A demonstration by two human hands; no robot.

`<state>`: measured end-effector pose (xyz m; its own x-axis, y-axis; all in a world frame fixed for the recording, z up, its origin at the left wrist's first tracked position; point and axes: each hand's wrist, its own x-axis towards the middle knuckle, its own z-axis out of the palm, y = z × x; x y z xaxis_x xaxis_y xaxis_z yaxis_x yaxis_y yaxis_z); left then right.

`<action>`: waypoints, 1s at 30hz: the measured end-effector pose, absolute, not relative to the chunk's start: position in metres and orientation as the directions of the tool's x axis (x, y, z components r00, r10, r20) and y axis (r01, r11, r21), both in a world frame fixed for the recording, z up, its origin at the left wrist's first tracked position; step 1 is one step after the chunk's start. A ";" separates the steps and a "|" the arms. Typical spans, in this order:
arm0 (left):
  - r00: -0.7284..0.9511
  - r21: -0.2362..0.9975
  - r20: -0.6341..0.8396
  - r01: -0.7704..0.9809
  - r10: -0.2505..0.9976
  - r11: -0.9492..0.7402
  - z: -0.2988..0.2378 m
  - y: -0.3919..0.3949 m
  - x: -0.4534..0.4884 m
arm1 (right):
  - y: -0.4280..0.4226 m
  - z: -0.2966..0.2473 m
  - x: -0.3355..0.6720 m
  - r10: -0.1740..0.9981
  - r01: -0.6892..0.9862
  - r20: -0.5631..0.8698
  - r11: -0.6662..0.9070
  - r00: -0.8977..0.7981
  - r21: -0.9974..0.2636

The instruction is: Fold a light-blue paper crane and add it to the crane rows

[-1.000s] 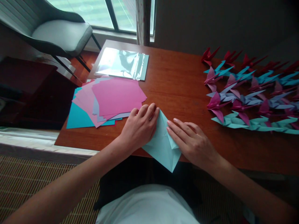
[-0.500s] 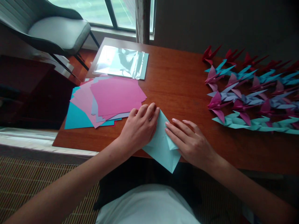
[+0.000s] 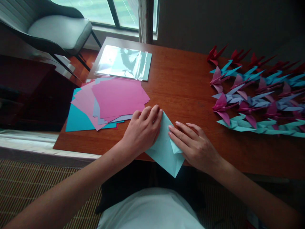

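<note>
A light mint-green sheet of origami paper, partly folded, lies at the table's front edge with its lowest corner sticking out past it. My left hand is closed on its upper left side, fingers bent and fingertips together near the top corner. On the right side, my right hand holds a small folded flap down, its fingers long and slightly bent. Both thumbs are hidden. Part of the paper's left side is covered by my left hand.
Coloured paper sheets lie fanned out to the left, below a clear plastic packet of paper. Rows of folded paper cranes in several colours stand on the right of the wooden table. A chair is by the window.
Hardly anything differs. Both hands keep their places on the mint-green paper, and the view has shifted very slightly.
</note>
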<state>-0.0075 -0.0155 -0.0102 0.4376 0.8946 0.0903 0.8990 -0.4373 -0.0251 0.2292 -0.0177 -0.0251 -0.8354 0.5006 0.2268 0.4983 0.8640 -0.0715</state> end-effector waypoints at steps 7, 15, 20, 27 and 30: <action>0.440 -0.053 0.098 0.898 0.893 -0.437 -0.010 -0.015 -0.008 | -0.018 -0.025 0.229 0.501 0.499 0.223 0.864 -0.836 -0.068; 0.586 0.009 0.168 0.803 0.793 -0.596 -0.001 -0.044 -0.002 | -0.018 -0.027 0.229 0.519 0.514 0.227 0.853 -0.824 -0.088; 0.543 0.015 0.121 0.836 0.831 -0.549 -0.011 -0.057 0.002 | -0.018 -0.027 0.229 0.511 0.503 0.238 0.859 -0.826 -0.100; 0.539 0.016 0.117 0.839 0.834 -0.544 -0.015 -0.057 0.003 | -0.018 -0.027 0.228 0.504 0.498 0.242 0.863 -0.829 -0.090; 0.540 0.015 0.110 0.839 0.835 -0.545 -0.014 -0.057 0.003 | -0.018 -0.027 0.229 0.505 0.499 0.236 0.862 -0.830 -0.091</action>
